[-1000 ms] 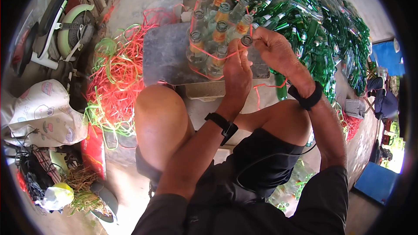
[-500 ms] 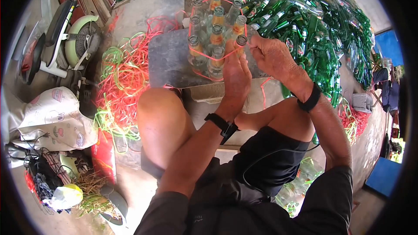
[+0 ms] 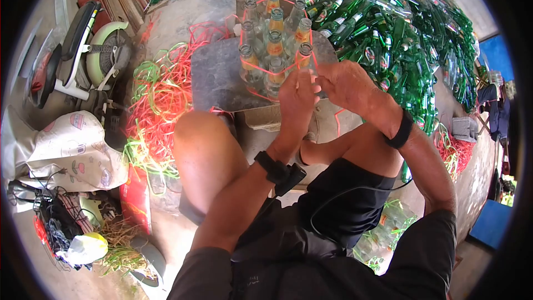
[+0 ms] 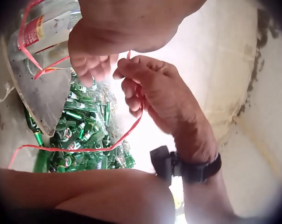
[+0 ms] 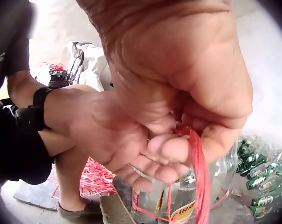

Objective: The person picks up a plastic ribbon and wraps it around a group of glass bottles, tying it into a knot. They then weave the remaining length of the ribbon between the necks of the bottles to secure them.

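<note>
Several clear glass bottles (image 3: pixel 275 50) with orange neck labels stand upright, grouped on a grey slab (image 3: pixel 214 75). Red plastic twine (image 3: pixel 257 66) runs around the group at neck height and again lower down. In front of the nearest right bottle my left hand (image 3: pixel 297 94) has its palm turned up, thumb and fingers at the twine. My right hand (image 3: pixel 352 89) pinches the twine close beside it, fingers curled. From that fist a loose tail of twine (image 4: pixel 127 133) hangs down in the left wrist view. The right wrist view has a twine strand (image 5: pixel 199 172) leaving the right fingertips.
Green bottles (image 3: pixel 383 39) are heaped behind and to the right of the slab. A tangle of red and green twine (image 3: pixel 161 103) lies to the left. Further left are a white bag (image 3: pixel 72 150) and a wheeled machine (image 3: pixel 102 55). Bent knees (image 3: pixel 205 139) flank the near side.
The left hand has drawn down and back from the front bottle's neck, its fingers less straight. The right hand has moved slightly down and in beside it. The bottles stay standing.
</note>
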Available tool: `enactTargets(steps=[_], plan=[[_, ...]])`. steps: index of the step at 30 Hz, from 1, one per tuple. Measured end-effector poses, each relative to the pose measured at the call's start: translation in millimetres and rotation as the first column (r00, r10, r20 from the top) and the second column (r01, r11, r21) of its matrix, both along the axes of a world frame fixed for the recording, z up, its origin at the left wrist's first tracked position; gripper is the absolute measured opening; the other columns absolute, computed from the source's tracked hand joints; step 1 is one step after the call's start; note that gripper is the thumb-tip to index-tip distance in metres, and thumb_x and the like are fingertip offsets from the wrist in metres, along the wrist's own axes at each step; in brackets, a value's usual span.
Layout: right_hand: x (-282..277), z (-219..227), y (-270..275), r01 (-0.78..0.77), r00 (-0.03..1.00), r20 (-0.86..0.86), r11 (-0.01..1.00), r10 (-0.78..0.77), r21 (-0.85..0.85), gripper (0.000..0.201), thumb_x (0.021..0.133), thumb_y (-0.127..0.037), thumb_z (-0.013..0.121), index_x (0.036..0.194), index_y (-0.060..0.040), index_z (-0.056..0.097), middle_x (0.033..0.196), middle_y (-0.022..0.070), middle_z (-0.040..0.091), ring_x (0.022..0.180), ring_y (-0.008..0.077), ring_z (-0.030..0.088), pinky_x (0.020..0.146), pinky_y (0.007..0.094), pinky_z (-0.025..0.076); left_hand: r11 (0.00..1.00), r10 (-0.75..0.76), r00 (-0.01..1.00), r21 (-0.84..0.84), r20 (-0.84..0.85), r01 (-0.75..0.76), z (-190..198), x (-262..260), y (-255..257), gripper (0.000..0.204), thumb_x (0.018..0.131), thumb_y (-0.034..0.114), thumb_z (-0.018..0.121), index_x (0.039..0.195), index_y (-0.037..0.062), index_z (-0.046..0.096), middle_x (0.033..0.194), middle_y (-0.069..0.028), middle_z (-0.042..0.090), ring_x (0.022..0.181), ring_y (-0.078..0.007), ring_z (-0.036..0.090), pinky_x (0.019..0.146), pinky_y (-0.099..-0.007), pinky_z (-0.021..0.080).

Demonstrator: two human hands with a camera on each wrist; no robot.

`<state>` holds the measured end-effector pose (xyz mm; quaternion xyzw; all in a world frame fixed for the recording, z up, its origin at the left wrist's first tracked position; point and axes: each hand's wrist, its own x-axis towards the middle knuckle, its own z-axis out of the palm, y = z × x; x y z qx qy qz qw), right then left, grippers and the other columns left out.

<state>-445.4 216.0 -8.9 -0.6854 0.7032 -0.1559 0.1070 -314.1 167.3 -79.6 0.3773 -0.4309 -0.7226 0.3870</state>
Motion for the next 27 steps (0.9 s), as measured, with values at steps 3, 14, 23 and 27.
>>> enactTargets(steps=[3, 14, 23, 27], plan=[[7, -2, 6, -0.031, 0.999, 0.018, 1.0, 0.031, -0.002, 0.008, 0.09, -0.009, 0.062, 0.09, -0.0044, 0.068, 0.07, 0.0194, 0.065, 0.07, 0.0417, 0.066, 0.062, 0.0483, 0.053, 0.936, -0.178, 0.972, 0.278, -0.151, 0.215, 3, -3, -10, 0.023, 0.102, 0.021, 0.059, 0.102, 0.001, 0.069, 0.088, -0.004, 0.068, 0.082, -0.0092, 0.064, 0.07, -0.029, 0.053], [-8, 21, 18, -0.227, 0.974, 0.059, 0.937, 0.219, 0.264, 0.009, 0.088, -0.009, 0.063, 0.093, -0.0049, 0.07, 0.074, 0.0168, 0.066, 0.069, 0.036, 0.067, 0.06, 0.0422, 0.052, 0.93, -0.101, 0.959, 0.318, -0.263, 0.185, 5, 0, -11, 0.019, 0.101, 0.021, 0.061, 0.099, 0.0043, 0.069, 0.075, 0.0005, 0.061, 0.066, -0.011, 0.06, 0.063, -0.0299, 0.052], [-10, 33, -31, -0.227, 0.973, 0.009, 0.965, 0.23, -0.128, 0.011, 0.08, 0.0, 0.059, 0.085, -0.0047, 0.067, 0.071, 0.0157, 0.06, 0.076, 0.0395, 0.062, 0.071, 0.0459, 0.053, 0.991, 0.108, 0.994, -0.079, 0.014, -0.106, -9, 2, -7, 0.027, 0.097, 0.012, 0.059, 0.076, -0.0029, 0.064, 0.061, 0.0067, 0.044, 0.055, -0.0027, 0.035, 0.048, -0.0277, 0.027], [0, 25, -61, -0.395, 0.916, -0.195, 0.875, 0.351, -0.281, 0.01, 0.079, 0.0, 0.062, 0.084, -0.0089, 0.065, 0.081, 0.0118, 0.064, 0.084, 0.0342, 0.063, 0.077, 0.045, 0.051, 0.983, 0.116, 0.991, -0.153, 0.064, -0.105, -20, 8, -7, 0.031, 0.096, 0.012, 0.06, 0.071, -0.004, 0.063, 0.057, 0.0056, 0.042, 0.056, -0.0032, 0.036, 0.048, -0.0284, 0.03]])
